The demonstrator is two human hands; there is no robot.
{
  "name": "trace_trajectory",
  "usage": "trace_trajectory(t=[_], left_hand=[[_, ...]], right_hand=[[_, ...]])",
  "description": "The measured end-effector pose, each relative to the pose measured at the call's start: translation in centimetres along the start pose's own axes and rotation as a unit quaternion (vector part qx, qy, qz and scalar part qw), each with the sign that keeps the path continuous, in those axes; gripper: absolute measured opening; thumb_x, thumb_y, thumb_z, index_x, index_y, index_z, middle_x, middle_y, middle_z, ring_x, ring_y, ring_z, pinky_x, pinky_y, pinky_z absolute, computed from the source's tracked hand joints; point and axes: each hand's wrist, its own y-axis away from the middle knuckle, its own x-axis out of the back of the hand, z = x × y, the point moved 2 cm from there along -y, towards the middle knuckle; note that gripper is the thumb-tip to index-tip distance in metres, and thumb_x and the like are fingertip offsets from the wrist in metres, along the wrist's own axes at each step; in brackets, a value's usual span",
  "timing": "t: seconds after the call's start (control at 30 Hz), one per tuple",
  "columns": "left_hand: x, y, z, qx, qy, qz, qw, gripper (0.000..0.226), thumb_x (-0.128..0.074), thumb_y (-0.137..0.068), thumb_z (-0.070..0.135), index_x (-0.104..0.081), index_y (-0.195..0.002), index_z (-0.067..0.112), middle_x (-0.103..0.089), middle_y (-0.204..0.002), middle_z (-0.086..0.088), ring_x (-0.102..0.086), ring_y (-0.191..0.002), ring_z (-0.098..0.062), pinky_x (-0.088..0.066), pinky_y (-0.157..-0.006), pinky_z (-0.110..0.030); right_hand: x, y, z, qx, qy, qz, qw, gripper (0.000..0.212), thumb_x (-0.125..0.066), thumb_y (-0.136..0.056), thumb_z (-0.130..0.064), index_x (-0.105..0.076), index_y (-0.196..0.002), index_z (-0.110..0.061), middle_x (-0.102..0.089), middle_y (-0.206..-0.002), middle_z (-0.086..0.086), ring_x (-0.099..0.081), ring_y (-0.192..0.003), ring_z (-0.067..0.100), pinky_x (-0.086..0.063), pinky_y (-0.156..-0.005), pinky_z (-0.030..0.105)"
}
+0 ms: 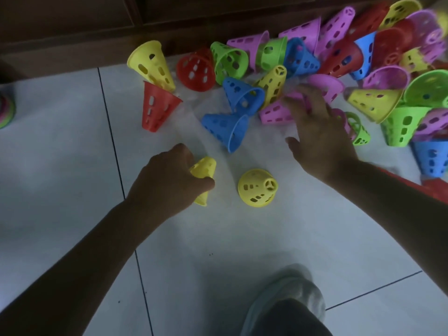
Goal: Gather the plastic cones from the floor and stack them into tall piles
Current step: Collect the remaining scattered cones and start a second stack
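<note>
My left hand [167, 180] grips a yellow cone [204, 169] lying on its side on the white tiled floor. A second yellow cone [257, 187] stands upright just to its right. My right hand [317, 132] reaches forward with fingers spread over a pink cone [275, 113] at the near edge of a big heap of several perforated cones [339, 57] in red, blue, green, pink and yellow. Two blue cones [225, 128] lie on their sides between my hands and the heap.
A red cone [155, 109] and a yellow cone [150, 63] sit at the heap's left end. Dark wooden furniture [72, 27] runs along the back. A coloured stack edge [6, 110] shows at far left. My foot [288, 294] is at the bottom.
</note>
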Motion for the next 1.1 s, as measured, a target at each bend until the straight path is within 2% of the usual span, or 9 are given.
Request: trace_trajectory(t=[0.2, 0.37, 0.43, 0.57, 0.67, 0.77, 0.83, 0.97, 1.1], left_hand=[[0.3, 1.4, 1.5, -0.046, 0.104, 0.044, 0.993, 0.028, -0.074, -0.076, 0.043, -0.068, -0.096, 0.025, -0.065, -0.086, 0.008, -0.06, -0.077, -0.005, -0.049, -0.065, -0.026], [0.4, 2.1, 3.1, -0.075, 0.354, 0.016, 0.932, 0.016, -0.081, -0.079, 0.032, -0.073, -0.091, 0.028, -0.071, -0.092, 0.015, -0.067, -0.075, 0.003, -0.047, -0.058, -0.008], [0.0, 2.6, 3.9, -0.118, 0.359, 0.023, 0.925, 0.025, -0.083, -0.075, 0.035, -0.072, -0.096, 0.027, -0.073, -0.094, 0.011, -0.07, -0.083, -0.002, -0.056, -0.067, -0.016], [-1.3, 3.4, 4.8, -0.168, 0.387, 0.019, 0.907, 0.034, -0.078, -0.072, 0.034, -0.069, -0.104, 0.025, -0.073, -0.102, 0.002, -0.071, -0.097, -0.015, -0.06, -0.085, -0.041], [-2.4, 3.5, 5.3, -0.228, 0.329, 0.054, 0.915, 0.039, -0.08, -0.073, 0.033, -0.067, -0.109, 0.024, -0.067, -0.107, 0.003, -0.067, -0.102, -0.016, -0.057, -0.089, -0.038], [-3.8, 3.3, 5.6, -0.264, 0.289, 0.061, 0.918, 0.04, -0.08, -0.074, 0.029, -0.068, -0.111, 0.021, -0.065, -0.107, 0.004, -0.064, -0.102, -0.016, -0.054, -0.089, -0.036], [-4.8, 3.0, 5.6, -0.281, 0.249, 0.063, 0.925, 0.041, -0.078, -0.075, 0.028, -0.069, -0.114, 0.021, -0.064, -0.106, 0.006, -0.063, -0.1, -0.014, -0.052, -0.087, -0.033], [-6.5, 2.4, 5.0, -0.299, 0.169, 0.063, 0.937, 0.042, -0.074, -0.077, 0.029, -0.068, -0.118, 0.021, -0.063, -0.112, 0.008, -0.061, -0.104, -0.015, -0.053, -0.087, -0.038], [-7.3, 2.4, 4.3, -0.292, 0.158, 0.074, 0.94, 0.043, -0.074, -0.074, 0.026, -0.068, -0.116, 0.022, -0.064, -0.113, 0.009, -0.061, -0.105, -0.017, -0.054, -0.087, -0.041]], right_hand=[[-0.1, -0.1, 1.0, -0.037, -0.004, 0.016, 0.999, 0.069, -0.069, -0.08, 0.01, -0.049, -0.142, -0.012, -0.036, -0.15, 0.019, -0.066, -0.089, 0.041, -0.056, -0.076, 0.038], [-0.5, -0.3, 1.4, -0.081, -0.075, 0.022, 0.994, 0.06, -0.074, -0.083, -0.004, -0.051, -0.137, -0.011, -0.039, -0.147, 0.018, -0.062, -0.108, 0.041, -0.051, -0.086, 0.034], [-0.6, -0.5, 1.8, -0.088, -0.103, 0.016, 0.991, 0.061, -0.077, -0.082, -0.009, -0.051, -0.137, -0.011, -0.042, -0.145, 0.017, -0.058, -0.119, 0.039, -0.048, -0.088, 0.031], [-0.6, -0.2, 2.1, -0.104, -0.131, 0.003, 0.986, 0.063, -0.08, -0.082, -0.016, -0.05, -0.137, -0.009, -0.046, -0.139, 0.017, -0.057, -0.116, 0.032, -0.04, -0.084, 0.024], [-0.6, 0.4, 2.2, -0.133, -0.152, -0.006, 0.979, 0.067, -0.082, -0.08, -0.016, -0.05, -0.139, -0.01, -0.049, -0.138, 0.014, -0.052, -0.121, 0.027, -0.033, -0.086, 0.012], [-0.5, 0.9, 2.3, -0.176, -0.202, 0.008, 0.964, 0.069, -0.086, -0.076, -0.019, -0.053, -0.136, -0.011, -0.054, -0.131, 0.008, -0.045, -0.112, 0.014, -0.024, -0.074, -0.008], [-0.4, 1.4, 2.2, -0.22, -0.267, 0.015, 0.938, 0.07, -0.087, -0.075, -0.019, -0.052, -0.135, -0.013, -0.05, -0.122, -0.001, -0.043, -0.104, 0.007, -0.029, -0.07, -0.006], [0.3, 2.3, 1.2, -0.306, -0.449, 0.058, 0.837, 0.07, -0.085, -0.072, -0.008, -0.052, -0.133, -0.016, -0.051, -0.111, -0.008, -0.053, -0.093, -0.001, -0.045, -0.072, 0.004], [2.1, 3.8, -1.0, -0.295, -0.61, 0.078, 0.731, 0.046, -0.078, -0.073, -0.001, -0.057, -0.105, -0.027, -0.059, -0.1, -0.007, -0.064, -0.099, 0.022, -0.061, -0.085, 0.044]])
